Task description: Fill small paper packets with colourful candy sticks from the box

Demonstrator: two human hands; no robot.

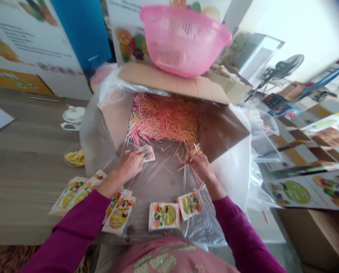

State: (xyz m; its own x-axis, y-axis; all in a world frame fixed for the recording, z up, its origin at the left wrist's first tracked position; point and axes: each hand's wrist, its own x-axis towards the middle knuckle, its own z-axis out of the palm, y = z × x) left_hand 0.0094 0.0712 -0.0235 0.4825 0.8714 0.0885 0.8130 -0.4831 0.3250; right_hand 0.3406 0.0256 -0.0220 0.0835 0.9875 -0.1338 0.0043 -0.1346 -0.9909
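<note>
My left hand (132,163) is closed on a small printed packet (148,153), held flat in front of the carton. My right hand (199,165) is pinched around a little bunch of thin pink and yellow sticks (196,149). A heap of the same sticks (164,117) fills the back of the open, plastic-lined carton (226,131), and loose ones lie between my hands. Nearest my body are a stack of packets (164,216) and a smaller pile (190,204) to its right. Under my left forearm, larger printed pouches (120,212) lie fanned out.
A pink plastic basket (185,41) stands behind the carton flap (172,83). On the table (24,163) to the left are a white lidded cup (73,115) and a dish with something yellow (75,157). Printed cardboard boxes (308,189) and a fan (289,66) are at right.
</note>
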